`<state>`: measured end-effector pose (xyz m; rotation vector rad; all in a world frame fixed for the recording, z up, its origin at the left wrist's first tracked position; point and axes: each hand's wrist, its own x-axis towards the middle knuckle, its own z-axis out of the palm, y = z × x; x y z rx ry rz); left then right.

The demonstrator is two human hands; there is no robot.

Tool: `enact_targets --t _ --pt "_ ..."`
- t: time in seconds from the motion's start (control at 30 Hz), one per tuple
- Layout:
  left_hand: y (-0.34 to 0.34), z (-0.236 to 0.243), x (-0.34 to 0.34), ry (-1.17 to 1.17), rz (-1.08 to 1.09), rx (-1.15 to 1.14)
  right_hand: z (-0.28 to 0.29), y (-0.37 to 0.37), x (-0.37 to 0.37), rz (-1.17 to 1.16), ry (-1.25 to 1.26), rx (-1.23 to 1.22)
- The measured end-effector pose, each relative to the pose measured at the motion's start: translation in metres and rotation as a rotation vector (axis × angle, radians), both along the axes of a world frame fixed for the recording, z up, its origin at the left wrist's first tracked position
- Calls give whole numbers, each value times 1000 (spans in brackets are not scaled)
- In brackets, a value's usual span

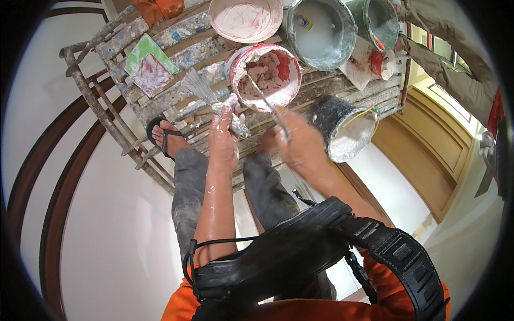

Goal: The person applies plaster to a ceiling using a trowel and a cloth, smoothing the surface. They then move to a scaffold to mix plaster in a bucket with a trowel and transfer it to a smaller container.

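Note:
My left hand [222, 134], smeared with white paste, is closed around a putty knife [199, 86] whose wide, coated blade points up and left. My right hand [301, 140], slightly blurred, is closed on a thin, long tool [261, 94], seen nearly edge-on, so its kind is unclear. That tool's far end reaches into a red and white bucket [231, 75] with pale paste caked on its inside wall. Both hands are just on the near side of this bucket, the left hand lower left of it and the right hand lower right.
I stand on a paint-spattered slatted wooden platform [187, 33]. Around the bucket are a pink-white tub [246, 20], dark buckets of cloudy water [321, 35] and a tilted black bucket [327, 115]. A green-white board [151, 64] lies left. Another person's trouser legs [455, 67] show right.

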<state>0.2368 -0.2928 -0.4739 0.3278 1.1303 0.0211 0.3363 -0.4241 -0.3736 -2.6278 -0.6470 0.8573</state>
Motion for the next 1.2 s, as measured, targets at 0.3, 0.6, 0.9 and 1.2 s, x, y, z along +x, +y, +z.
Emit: enact_targets --t 0.3,0.6,0.9,1.2 --pt "0 -7 0 -16 5 -83 -34 28 -44 -182 110 78" --pt "9 3 9 -6 -124 28 -21 60 -3 -370 305 28" --pt "5 -5 3 -21 -156 78 -7 50 -12 -300 311 -111" --pt "-3 -5 -3 9 -138 -19 -16 63 0 -189 250 -163"
